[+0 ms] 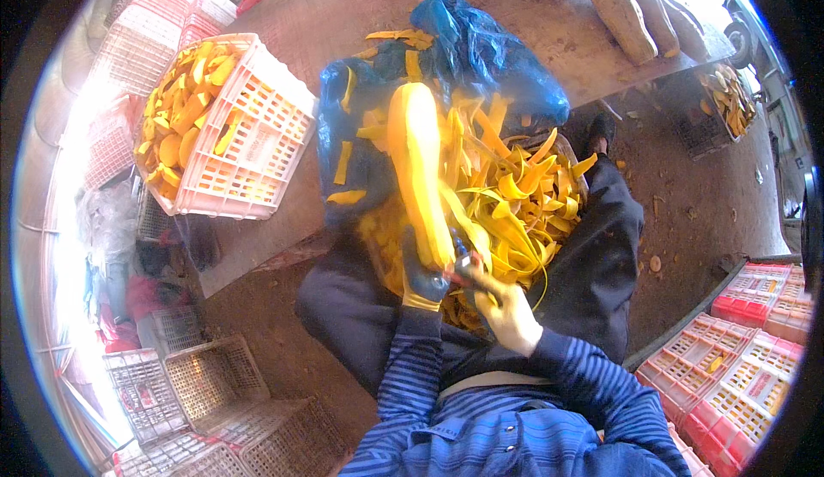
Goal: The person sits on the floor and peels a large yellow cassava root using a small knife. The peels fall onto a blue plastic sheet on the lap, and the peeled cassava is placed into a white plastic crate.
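Note:
A long peeled orange squash (416,168) stretches away from me above my lap, its near end at my hands. My left hand (423,273), in a dark blue glove with a yellow cuff, is closed round that near end. My bare right hand (510,312) is wrapped round the dark handle of a peeler (469,269), whose head is beside the squash; the blade is too blurred to make out. A strip of peel (468,224) hangs next to the squash. Beneath lies a heap of curled orange peels (515,211) between my legs, hiding most of what holds it.
A blue plastic sheet (481,52) with peel scraps lies on the low table (335,9). Left of it, a tilted pink crate (262,147) holds orange pieces. Unpeeled tan squashes (622,18) lie at the far right. Stacked crates (730,365) stand right, others (215,378) lower left.

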The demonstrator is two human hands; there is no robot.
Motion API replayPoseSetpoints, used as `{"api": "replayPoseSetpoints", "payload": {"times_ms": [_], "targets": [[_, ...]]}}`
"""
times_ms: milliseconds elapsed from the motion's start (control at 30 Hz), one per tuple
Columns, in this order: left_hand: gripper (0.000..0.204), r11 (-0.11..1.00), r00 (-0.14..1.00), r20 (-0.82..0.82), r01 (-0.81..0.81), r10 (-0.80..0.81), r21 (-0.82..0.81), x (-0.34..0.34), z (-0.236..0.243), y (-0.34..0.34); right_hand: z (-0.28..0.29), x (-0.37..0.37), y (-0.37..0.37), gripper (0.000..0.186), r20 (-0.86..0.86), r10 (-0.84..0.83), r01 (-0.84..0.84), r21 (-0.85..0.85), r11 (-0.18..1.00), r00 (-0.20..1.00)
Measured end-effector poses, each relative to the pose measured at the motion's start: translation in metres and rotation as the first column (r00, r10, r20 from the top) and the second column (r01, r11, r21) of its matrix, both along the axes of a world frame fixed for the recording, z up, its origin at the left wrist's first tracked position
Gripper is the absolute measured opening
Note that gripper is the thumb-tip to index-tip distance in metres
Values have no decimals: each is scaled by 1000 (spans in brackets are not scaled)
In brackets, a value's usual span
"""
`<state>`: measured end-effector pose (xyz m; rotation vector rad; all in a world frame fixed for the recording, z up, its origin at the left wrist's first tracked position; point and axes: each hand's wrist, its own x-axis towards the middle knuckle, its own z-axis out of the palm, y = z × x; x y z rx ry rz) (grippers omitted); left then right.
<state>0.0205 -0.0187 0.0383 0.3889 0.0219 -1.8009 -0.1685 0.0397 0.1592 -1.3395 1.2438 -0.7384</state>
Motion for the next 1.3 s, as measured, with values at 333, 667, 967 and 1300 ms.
{"api": "replayPoseSetpoints", "payload": {"times_ms": [333,667,967,1300], "targets": [[56,989,968,-241,43,-77,-141,0,-18,-4,-33,61,-169,42,109,-169,191,-248,950,980],[65,914,732,662,-363,159,181,-47,-13,-6,-17,37,-48,43,-92,-87,45,-386,921,992],[66,985,988,-34,149,-153,-82,-1,30,-19,-14,4,4,49,41,-21,29,-183,983,999],[58,996,999,29,16,-14,-86,-6,12,-23,15,46,-84,49,-200,-151,54,-421,905,968]]}}
